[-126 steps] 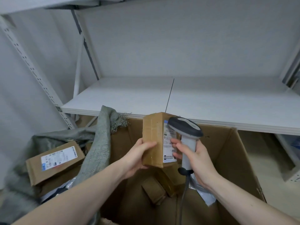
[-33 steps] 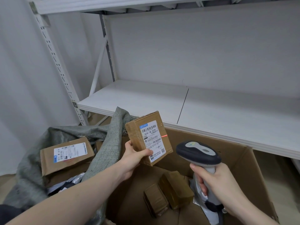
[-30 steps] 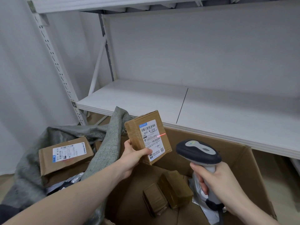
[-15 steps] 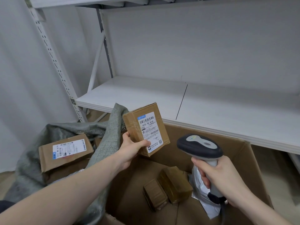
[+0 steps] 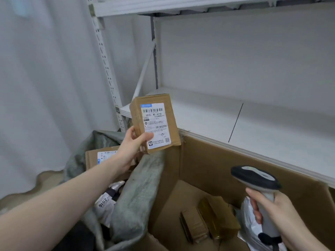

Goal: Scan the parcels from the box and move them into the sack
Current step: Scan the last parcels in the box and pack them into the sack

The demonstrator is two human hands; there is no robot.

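My left hand [image 5: 133,147] grips a small brown parcel [image 5: 155,122] with a white label facing me, held upright above the edge between the grey sack [image 5: 134,201] and the open cardboard box [image 5: 204,163]. My right hand [image 5: 272,214] grips the handle of a grey and black barcode scanner [image 5: 255,180], low at the right over the box. Two small taped brown parcels [image 5: 208,220] and a white plastic mailer [image 5: 248,223] lie on the box floor. Inside the sack lie a labelled brown parcel [image 5: 101,158] and dark and white bagged parcels [image 5: 107,201].
A white metal shelf [image 5: 226,115] runs just behind the box, with its perforated upright [image 5: 107,69] at the left. A white curtain [image 5: 45,87] hangs at the left behind the sack.
My left hand has carried the parcel up and to the left, from in front of the scanner toward the sack. The red scan line on the label is gone. The scanner has dropped lower right.
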